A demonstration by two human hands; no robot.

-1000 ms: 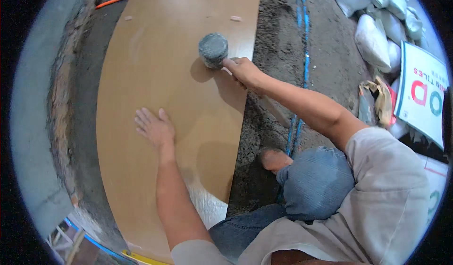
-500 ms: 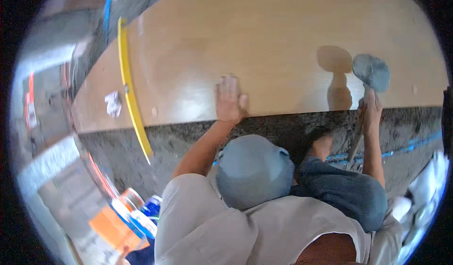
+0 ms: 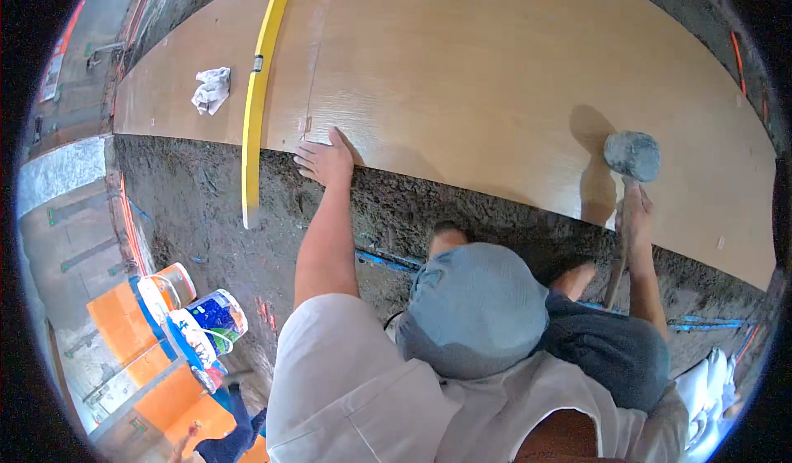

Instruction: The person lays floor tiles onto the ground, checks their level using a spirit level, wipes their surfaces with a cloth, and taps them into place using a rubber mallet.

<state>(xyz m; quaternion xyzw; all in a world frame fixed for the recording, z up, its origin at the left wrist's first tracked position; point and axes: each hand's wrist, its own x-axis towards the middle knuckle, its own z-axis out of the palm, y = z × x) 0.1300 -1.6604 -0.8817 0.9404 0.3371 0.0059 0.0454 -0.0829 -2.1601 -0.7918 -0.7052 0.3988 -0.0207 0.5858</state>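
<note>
A large, tan, wood-grained tile surface (image 3: 462, 75) stretches across the far half of the view, with a thin seam (image 3: 313, 67) running away from me. My left hand (image 3: 324, 159) rests flat at its near edge beside that seam, fingers spread and holding nothing. In my right hand (image 3: 634, 209) is a mallet (image 3: 634, 156), gripped by its handle just below the grey head. The head is over the tile's right part, and its dark shadow falls to the left; whether it touches the surface I cannot tell. A yellow spirit level (image 3: 257, 100) lies left of my left hand, its near end past the tile edge.
Crumpled white paper or cloth (image 3: 211, 90) lies left of the level. Rough dark mortar (image 3: 190, 182) borders the near edge, with blue conduit (image 3: 384, 260) along it. Paint buckets (image 3: 219, 323) and orange boards (image 3: 124, 318) stand lower left. A grey cap (image 3: 474, 310) covers the lower middle.
The view has shifted. My left hand has moved left along the tile to the seam, closer to the level. My right hand still holds the mallet over the right part.
</note>
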